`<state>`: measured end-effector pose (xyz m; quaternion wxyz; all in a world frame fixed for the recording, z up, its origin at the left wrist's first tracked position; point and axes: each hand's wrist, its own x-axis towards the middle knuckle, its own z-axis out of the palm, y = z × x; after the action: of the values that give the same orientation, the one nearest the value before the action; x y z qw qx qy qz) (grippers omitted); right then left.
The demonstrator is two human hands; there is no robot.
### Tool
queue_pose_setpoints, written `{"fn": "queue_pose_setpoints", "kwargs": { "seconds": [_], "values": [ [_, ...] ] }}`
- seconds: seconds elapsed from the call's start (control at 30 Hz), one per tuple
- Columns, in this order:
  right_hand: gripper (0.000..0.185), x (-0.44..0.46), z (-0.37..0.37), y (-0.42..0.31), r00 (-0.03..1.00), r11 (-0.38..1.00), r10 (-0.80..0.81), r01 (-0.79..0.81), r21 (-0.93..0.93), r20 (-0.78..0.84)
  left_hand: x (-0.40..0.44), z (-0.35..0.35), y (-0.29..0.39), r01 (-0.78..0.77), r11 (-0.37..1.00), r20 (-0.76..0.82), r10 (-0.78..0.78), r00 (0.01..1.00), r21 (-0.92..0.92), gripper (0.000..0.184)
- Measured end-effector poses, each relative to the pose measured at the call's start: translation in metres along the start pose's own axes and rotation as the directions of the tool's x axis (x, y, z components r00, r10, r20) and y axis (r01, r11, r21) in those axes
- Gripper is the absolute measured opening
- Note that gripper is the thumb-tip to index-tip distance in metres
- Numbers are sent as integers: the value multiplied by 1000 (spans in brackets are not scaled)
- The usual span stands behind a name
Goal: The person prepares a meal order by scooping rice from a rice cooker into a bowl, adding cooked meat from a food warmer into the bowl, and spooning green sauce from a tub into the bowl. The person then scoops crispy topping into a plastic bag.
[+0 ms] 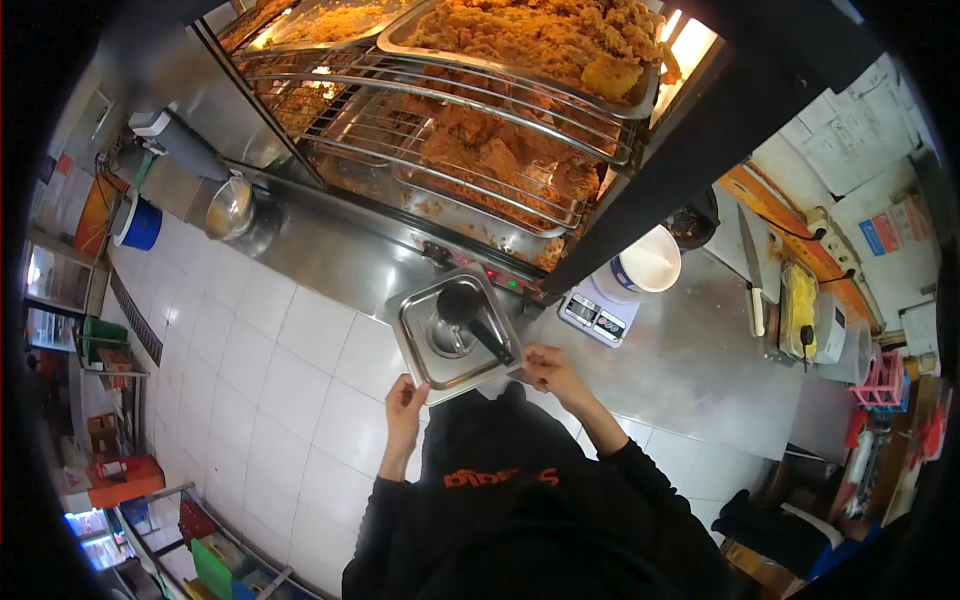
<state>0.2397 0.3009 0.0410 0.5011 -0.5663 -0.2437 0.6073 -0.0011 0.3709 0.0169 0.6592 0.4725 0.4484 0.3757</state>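
Note:
A square stainless steel pan (410,335) is held level in front of my body, over the counter's front edge. My left hand (403,400) pinches its near left corner. At the near right corner, the fingers of my right hand (548,370) close on the rim. Lying across the pan is a dark utensil with a round head and black handle (492,345), like a ladle. Beneath it, a round metal form shows in the middle of the pan, too partly covered to identify.
A heated cabinet holds fried food on trays (440,48) and wire racks (440,95). On the counter (700,350) at right are a kitchen scale (600,315), a white tub (648,262), a long knife (752,270) and a container of yellow food (798,308). A metal jug (230,210) stands left.

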Motion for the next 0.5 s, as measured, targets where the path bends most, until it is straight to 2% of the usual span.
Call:
{"fn": "queue_pose_setpoints", "kwargs": {
  "seconds": [0.03,0.1,0.13,0.17,0.2,0.23,0.3,0.33,0.4,0.43,0.47,0.5],
  "values": [
    [5,3,-12,8,1000,1000,9,-9,-2,13,-5,11,-4,22,1000,-32,-22,999,-9,8],
    [9,10,-33,15,996,974,-59,71,-213,65,-10,24,-22,17,1000,-76,-16,997,6,14],
    [9,9,-38,13,995,975,-50,66,-214,82,-13,29,-29,16,1000,-96,-14,995,20,17],
    [12,8,-43,10,966,734,-237,246,-634,101,-17,36,-36,17,999,-133,-12,991,35,22],
    [15,5,-42,-1,897,296,-390,335,-894,207,-20,43,-36,-1,1000,-147,4,989,22,23],
    [15,2,-35,-16,896,295,-385,348,-890,222,-21,48,-36,-2,1000,-163,6,987,22,23],
    [21,-2,-9,-42,786,69,-586,288,-955,195,-23,57,-36,-26,995,-145,39,989,92,16],
    [21,4,-1,-45,788,72,-581,298,-952,203,-24,60,-35,-36,991,-132,53,990,128,13],
    [12,17,12,-51,697,-142,-612,367,-919,373,-22,70,-35,-57,973,-111,84,990,225,12],
    [12,30,13,-46,671,-249,-607,346,-904,424,-19,74,-36,-85,956,-107,119,987,280,13],
    [12,41,12,-40,668,-251,-606,355,-900,432,-18,75,-39,-85,956,-116,122,986,281,13],
    [11,49,12,-38,664,-309,-599,324,-894,448,-16,77,-36,-122,921,-100,170,980,370,16]
  ]
}}
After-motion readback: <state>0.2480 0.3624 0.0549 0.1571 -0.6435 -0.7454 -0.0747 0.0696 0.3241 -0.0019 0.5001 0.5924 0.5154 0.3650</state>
